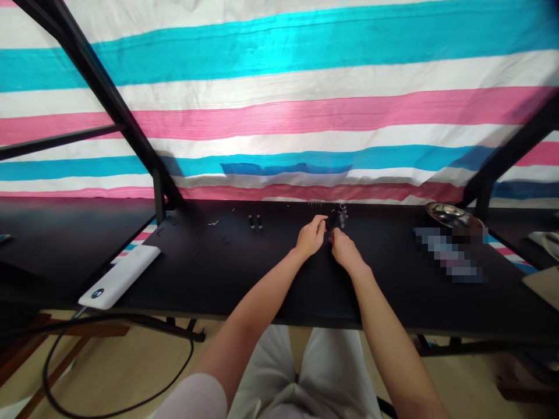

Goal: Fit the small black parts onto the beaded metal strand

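Both my hands reach forward over a black table [244, 273], close together near its far edge. My left hand [311, 235] has its fingers curled and pinched on a small dark object [332, 222] that I cannot make out. My right hand [343, 249] is also closed, its fingertips touching the same dark object from the right. Just behind it lie small silvery bits [343, 215]. Two small black cylinders [255, 222] stand to the left of my hands.
A white power bank [120, 276] lies at the table's left front corner, with a black cable [117, 361] looping below. A metal bowl [452, 215] sits at the far right. Black frame bars [109, 99] rise on both sides before a striped cloth [279, 105].
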The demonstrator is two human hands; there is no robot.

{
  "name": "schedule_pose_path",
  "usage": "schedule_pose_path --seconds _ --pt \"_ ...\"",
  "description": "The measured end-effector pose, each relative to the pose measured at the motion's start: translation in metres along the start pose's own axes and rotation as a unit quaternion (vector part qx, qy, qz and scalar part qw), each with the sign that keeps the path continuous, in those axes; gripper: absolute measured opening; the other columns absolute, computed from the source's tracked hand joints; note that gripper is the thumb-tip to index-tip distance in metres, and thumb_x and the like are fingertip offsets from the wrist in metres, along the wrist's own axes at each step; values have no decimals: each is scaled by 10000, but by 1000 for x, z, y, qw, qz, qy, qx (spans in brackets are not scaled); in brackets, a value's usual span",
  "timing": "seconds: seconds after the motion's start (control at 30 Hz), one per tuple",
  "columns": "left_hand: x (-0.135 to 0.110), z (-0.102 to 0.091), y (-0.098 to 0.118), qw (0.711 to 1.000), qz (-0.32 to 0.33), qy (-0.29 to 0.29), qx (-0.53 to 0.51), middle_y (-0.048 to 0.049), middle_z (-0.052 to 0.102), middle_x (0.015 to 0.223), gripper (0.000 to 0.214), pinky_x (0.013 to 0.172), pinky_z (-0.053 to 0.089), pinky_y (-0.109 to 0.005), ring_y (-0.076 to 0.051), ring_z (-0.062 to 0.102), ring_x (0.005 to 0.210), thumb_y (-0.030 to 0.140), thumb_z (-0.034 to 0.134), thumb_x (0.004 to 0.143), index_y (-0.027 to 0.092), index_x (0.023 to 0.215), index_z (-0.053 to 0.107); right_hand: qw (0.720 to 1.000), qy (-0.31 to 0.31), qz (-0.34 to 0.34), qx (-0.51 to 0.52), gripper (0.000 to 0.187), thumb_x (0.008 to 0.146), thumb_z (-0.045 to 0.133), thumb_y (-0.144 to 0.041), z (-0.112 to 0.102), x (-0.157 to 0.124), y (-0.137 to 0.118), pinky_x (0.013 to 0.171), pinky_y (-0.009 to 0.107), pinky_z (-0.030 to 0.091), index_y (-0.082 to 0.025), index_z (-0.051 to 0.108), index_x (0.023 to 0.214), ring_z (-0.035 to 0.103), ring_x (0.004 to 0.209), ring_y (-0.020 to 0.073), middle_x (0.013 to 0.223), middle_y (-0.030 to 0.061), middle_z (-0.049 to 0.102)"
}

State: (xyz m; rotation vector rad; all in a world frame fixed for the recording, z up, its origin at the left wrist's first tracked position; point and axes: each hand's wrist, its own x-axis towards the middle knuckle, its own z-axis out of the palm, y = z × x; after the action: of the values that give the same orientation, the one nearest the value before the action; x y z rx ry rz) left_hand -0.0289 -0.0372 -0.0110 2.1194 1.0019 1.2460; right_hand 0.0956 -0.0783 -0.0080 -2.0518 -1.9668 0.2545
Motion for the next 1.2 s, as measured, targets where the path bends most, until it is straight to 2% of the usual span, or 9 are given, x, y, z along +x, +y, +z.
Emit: schedule_pose_path --seconds 0.1,0.23,0.37,0.47,0.77,0.97,1.2 --pt "-1 -1 3 1000 13 5 16 -26 627 788 285 704 447 -243 -130 596 711 270 312 913 198 1105 509 999 26 2 29 154 862 396 -147 0 0 1 666 269 371 -143 473 996 586 849 204 975 121 594" --pt "-4 -1 9 999 23 -18 38 -31 633 808 245 701 449 -242 -137 607 737 258 323 907 197 1017 533 992 94 -9 81 164 852 387 -178 -2 -1 0 656 271 379 -149 482 982 575 813 196 947 113 592" --pt "-4 0 9 997 28 -36 57 -20 635 821 237 686 453 -237 -138 620 760 249 298 909 208 1016 505 974 169 -54 143 162 816 400 -199 -2 -1 0 638 285 388 -160 485 949 561 762 197 875 94 591" --pt "-3 0 6 996 29 -28 74 -17 631 801 238 677 452 -241 -137 620 731 239 284 908 209 1003 500 962 200 -83 165 150 797 423 -226 -1 -1 1 628 285 390 -173 484 924 546 725 187 833 77 582" --pt "-2 1 2 998 -6 10 54 -11 614 737 260 650 438 -248 -143 609 658 265 265 920 216 1093 454 962 202 -107 152 135 821 429 -269 -2 0 1 597 265 371 -187 519 877 521 666 168 754 50 563" --pt "1 1 -2 998 -38 37 21 0 582 688 228 628 424 -240 -139 593 631 327 265 927 213 987 453 960 206 -118 151 217 839 416 -276 -1 -1 -3 626 271 389 -186 558 976 545 681 172 768 60 593" --pt "1 1 0 999 -40 19 29 4 577 693 229 619 409 -233 -134 581 629 363 285 922 215 940 458 964 200 -104 143 233 844 430 -298 0 -1 -1 623 275 392 -184 573 988 554 684 176 777 63 609"
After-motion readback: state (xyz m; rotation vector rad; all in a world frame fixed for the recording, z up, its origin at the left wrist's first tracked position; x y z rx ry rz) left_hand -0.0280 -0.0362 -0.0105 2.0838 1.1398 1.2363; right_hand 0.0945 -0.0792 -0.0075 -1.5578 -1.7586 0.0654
